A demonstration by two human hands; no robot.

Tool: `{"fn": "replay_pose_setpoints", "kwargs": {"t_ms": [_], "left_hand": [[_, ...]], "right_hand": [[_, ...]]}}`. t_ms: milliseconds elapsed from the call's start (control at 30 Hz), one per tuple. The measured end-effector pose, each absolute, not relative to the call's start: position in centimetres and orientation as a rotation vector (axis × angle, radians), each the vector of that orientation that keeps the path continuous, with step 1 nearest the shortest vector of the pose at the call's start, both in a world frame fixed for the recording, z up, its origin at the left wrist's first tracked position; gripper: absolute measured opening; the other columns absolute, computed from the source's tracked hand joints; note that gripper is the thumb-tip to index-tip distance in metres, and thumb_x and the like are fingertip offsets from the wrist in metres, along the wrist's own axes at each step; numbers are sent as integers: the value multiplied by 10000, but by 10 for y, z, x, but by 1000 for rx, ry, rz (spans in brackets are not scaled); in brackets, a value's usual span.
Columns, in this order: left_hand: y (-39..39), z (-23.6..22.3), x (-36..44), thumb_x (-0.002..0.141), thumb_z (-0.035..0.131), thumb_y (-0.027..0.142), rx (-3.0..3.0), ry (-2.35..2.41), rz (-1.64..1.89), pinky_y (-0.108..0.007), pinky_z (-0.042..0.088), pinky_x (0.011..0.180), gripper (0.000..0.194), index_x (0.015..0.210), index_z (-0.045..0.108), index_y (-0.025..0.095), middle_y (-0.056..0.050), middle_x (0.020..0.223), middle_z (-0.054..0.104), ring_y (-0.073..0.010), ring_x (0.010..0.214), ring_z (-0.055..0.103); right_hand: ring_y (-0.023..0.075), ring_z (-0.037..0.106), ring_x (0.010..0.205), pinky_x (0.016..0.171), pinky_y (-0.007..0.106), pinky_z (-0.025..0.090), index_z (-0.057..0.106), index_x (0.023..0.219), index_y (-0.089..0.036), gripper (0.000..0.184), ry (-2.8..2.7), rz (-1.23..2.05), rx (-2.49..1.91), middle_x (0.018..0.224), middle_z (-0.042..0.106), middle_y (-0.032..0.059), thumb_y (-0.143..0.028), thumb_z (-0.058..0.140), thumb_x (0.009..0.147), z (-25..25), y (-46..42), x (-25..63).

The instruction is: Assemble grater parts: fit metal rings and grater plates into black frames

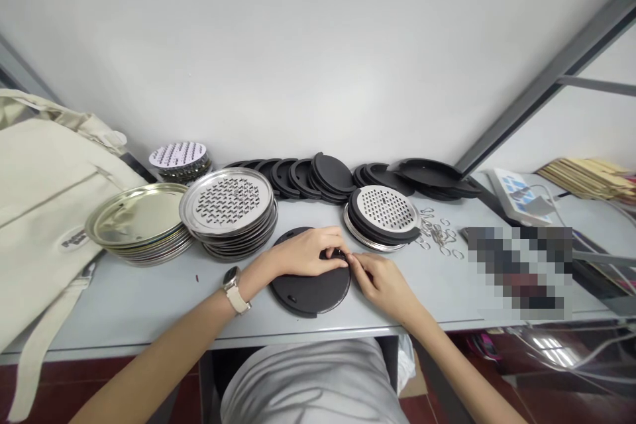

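Observation:
A black round disc (311,290) lies flat on the table near its front edge, with a small slot showing at its lower left. Across its top rests my left hand (311,253), a watch on the wrist, its thumb and fingers closed at the disc's upper right rim. My right hand (373,277) meets it there from the right, thumb and forefinger pinched together. Whatever lies between those right fingertips is too small and covered to name. Just behind stands a small stack topped by a perforated metal disc (387,207) in a black holder.
Left of the hands are stacked grater plates (228,202), gold-coloured round lids (142,212) and a cream bag (59,192). Black discs (334,173) line the wall. Loose metal hooks (440,235) lie to the right, before a power strip (519,195) and a blurred-out patch.

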State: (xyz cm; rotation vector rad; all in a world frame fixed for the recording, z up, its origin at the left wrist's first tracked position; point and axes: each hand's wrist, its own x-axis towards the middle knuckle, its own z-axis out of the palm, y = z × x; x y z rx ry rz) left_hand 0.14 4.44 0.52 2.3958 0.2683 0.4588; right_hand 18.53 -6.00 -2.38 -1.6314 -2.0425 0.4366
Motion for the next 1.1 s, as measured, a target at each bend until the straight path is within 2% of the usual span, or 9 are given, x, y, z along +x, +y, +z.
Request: {"fn": "replay_pose_setpoints", "kwargs": {"t_ms": [333, 633, 900, 1100], "left_hand": [[44, 7, 1, 854, 615, 215, 2381, 282, 451, -222, 414, 663, 140, 983, 636, 164, 4, 814, 513, -101, 690, 515], [43, 6, 2, 850, 612, 200, 2375, 262, 480, -223, 412, 664, 111, 953, 619, 157, 5, 807, 518, -100, 682, 512], [44, 6, 2, 852, 606, 197, 2394, 250, 486, -222, 388, 649, 75, 917, 603, 159, 13, 774, 502, -105, 684, 494], [44, 6, 3, 857, 591, 195, 2389, 252, 482, -228, 382, 649, 53, 896, 599, 160, 14, 763, 496, -108, 681, 482]], "right_hand": [[158, 543, 586, 591, 260, 363, 556, 747, -177, 385, -2002, 472, -1573, 647, 586, 26, -321, 314, 1010, -22, -62, 185], [136, 475, 532, 548, 248, 325, 450, 686, -200, 353, -2007, 414, -1553, 588, 485, -13, -317, 347, 1002, -26, -62, 185], [155, 526, 581, 584, 261, 368, 518, 784, -190, 351, -2018, 541, -1541, 650, 557, 12, -315, 294, 1023, -18, -65, 184], [162, 548, 594, 591, 263, 372, 514, 792, -188, 348, -2065, 490, -1554, 657, 567, 17, -293, 278, 1025, -20, -65, 183]]}}
